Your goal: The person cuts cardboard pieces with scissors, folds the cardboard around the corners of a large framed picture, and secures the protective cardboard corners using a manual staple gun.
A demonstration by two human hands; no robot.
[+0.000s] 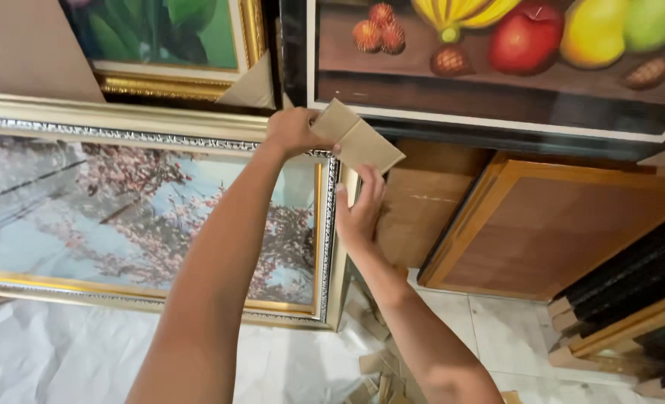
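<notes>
1. Cardboard corner piece [358,140] sits at the upper right corner of the blossom painting [145,217], a flat tan folded shape tilted over the frame's edge.
2. Far left, white sheeting [63,352] covers the floor under the painting, and the painting's silver and gold frame [331,247] leans upright against what stands behind it.
3. Pink blossom branches on pale blue fill that canvas, with glare streaks across its left part.
4. Above it, a gold-framed picture of green leaves [168,34] peeks in, its lower right corner already wearing a cardboard protector [251,88].
5. Left hand [293,131] comes up along the frame, fingers curled together and pinched on the left end of the cardboard corner piece.
6. Right hand [361,209] is just below, palm flat against the frame's outer right side, fingers straight and close together, the tips reaching up to the underside of the cardboard; it grips nothing.
7. Right of the hands, a brown board [422,206] and a wooden-framed panel [564,224] lean back-side out.
8. Top right, a black-framed fruit still life [497,67] shows an apple, bananas and pears.
9. Far right, dark and pale frame mouldings [632,307] stack on the tiled floor [497,329]; cardboard scraps [377,370] lie near the right forearm.
</notes>
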